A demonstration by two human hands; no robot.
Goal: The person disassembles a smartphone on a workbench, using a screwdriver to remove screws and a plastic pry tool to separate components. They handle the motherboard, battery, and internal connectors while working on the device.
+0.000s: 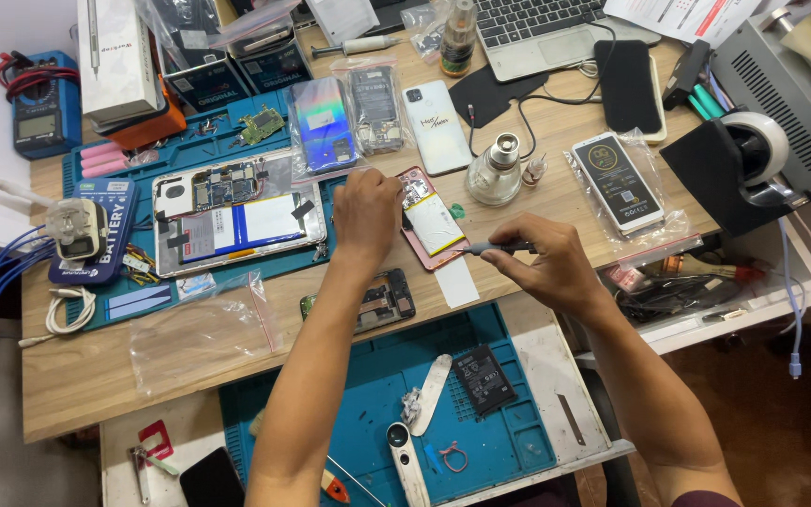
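Note:
An opened pink phone (431, 223) with a white and yellow battery showing lies on the wooden bench. My left hand (366, 214) rests on its left edge and holds it down. My right hand (544, 258) grips a dark, slim screwdriver (490, 248) whose tip points left at the phone's lower right edge. A white strip (457, 282) lies just below the phone. A second opened phone (382, 300) sits under my left forearm.
An opened tablet (237, 216) lies on a blue mat (105, 310) to the left. A glass bottle (497, 172), a white phone (436, 127), bagged phones and a laptop (537, 33) stand behind. A lower blue mat (377, 376) carries a black battery (483, 378).

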